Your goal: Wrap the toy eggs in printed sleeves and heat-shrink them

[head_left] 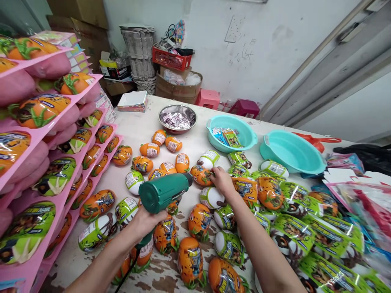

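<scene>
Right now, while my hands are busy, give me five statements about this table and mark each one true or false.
The left hand holds a green heat gun. True.
The right hand is in the steel bowl. False: it is at an orange egg.
The gun's nozzle points away from that egg. False: it points toward it.
The steel bowl holds small packets. True.
Both basins are red. False: both are teal.
</scene>
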Demonstrator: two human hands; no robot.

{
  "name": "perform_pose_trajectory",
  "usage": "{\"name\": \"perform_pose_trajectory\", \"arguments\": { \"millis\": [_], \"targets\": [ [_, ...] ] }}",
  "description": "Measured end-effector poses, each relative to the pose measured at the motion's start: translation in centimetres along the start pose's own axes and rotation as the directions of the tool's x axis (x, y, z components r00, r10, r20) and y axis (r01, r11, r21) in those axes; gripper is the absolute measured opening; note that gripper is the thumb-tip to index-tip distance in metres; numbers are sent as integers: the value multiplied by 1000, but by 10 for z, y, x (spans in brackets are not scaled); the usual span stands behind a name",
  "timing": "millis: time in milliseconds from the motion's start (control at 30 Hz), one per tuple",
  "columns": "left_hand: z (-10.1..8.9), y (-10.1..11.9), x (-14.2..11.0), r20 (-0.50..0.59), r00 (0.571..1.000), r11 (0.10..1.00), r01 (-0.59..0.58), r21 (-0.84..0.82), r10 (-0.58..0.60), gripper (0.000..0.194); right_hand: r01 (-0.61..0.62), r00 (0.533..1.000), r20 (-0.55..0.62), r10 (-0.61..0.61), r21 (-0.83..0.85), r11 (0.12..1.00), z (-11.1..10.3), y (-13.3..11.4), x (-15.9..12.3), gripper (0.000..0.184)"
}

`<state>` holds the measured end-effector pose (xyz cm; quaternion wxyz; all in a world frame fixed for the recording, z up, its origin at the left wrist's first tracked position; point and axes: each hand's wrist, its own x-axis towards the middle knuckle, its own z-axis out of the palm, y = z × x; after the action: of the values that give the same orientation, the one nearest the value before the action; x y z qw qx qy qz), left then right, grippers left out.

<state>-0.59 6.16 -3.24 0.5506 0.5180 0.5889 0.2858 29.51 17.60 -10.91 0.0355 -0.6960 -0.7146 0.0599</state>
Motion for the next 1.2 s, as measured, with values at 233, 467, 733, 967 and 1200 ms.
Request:
{"name": "perform_pose_trajectory", "arguments": {
  "millis": [233,467,733,967,1200],
  "targets": [
    [-13,-1,-18,64,998,997,-5,-75,10,26,49,963,-250,100,528,848,-24,17,-26,20],
    [-44,0,-59,-1,998,997,64,52,-65,34,-303,923,281,263,952,45,-24,1,-66,42],
    [-76,-13,-92,19,999,995,26,91,-27,23,-151,987,134,84,958,243,-30,-12,-95,33],
    [-83,-14,-90,133,990,999,35,15,-37,18,391,917,-333,-221,634,667,-61,-23,-105,11],
    [-77,8,-89,56,989,960,147,-238,-137,25,219,973,-232,-17,888,405,-33,-17,-107,8]
  ]
}}
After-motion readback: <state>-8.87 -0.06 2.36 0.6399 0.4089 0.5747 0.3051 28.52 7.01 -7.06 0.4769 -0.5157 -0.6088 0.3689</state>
